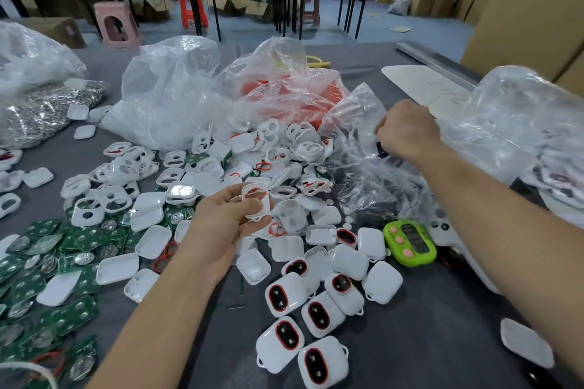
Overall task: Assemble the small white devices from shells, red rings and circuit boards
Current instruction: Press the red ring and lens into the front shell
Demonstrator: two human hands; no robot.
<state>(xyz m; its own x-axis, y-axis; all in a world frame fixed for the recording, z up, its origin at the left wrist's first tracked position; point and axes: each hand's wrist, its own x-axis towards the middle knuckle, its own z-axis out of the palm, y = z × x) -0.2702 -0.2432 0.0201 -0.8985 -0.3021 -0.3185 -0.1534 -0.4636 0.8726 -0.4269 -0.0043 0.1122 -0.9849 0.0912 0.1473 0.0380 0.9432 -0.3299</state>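
Now, your grey table (426,341) carries crumpled plastic bags (167,98) along the back, with a heap of white shells (284,142) just in front of them. Green circuit boards (63,319) lie scattered at your left, and finished devices (316,316) cluster at the near centre. Your right hand (407,129) has its fingers curled on the film of the clear bag (363,174) at the right. Your left hand (221,221) pinches one white shell (257,199), a red ring (256,190) showing in it, above the heap.

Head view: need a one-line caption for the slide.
Left hand holds a white shell with a red ring; right hand grips a clear plastic bag.
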